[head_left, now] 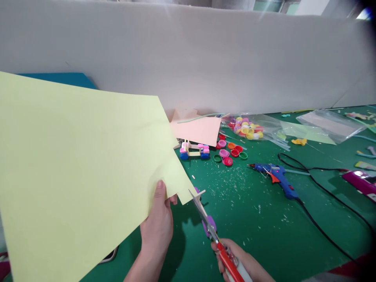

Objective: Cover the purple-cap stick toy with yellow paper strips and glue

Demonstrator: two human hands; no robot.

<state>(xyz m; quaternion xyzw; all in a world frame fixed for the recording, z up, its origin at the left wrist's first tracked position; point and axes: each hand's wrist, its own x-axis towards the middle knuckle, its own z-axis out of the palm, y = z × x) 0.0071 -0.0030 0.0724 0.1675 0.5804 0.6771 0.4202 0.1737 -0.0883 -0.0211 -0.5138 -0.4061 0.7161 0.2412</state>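
- Two hands at work on one big yellow-green sheet [79, 172], which I hold tilted above the green table [258, 219] and which covers most of the left of the view.
- My left hand [157, 227] is closed on the sheet's lower edge, thumb on top and fingers underneath, just left of the sheet's lower right corner.
- My right hand [241, 264] is wrapped round the red handles of the scissors [210, 227], below and right of that same corner; the blades stand narrowly apart with their tips at the sheet's edge.
- I judge the sheet light and thin, stiff enough to stay flat in the air yet easy to crease, so the pinch belongs close to the cut line, where it keeps the edge from flapping.
- Beyond the sheet's right edge lie a pale pink card [198, 131], a small toy car [194, 150] and loose bottle caps [230, 152].
- Further right of the sheet, a blue glue gun [277, 178] with its black cord [323, 231], amid white scraps.
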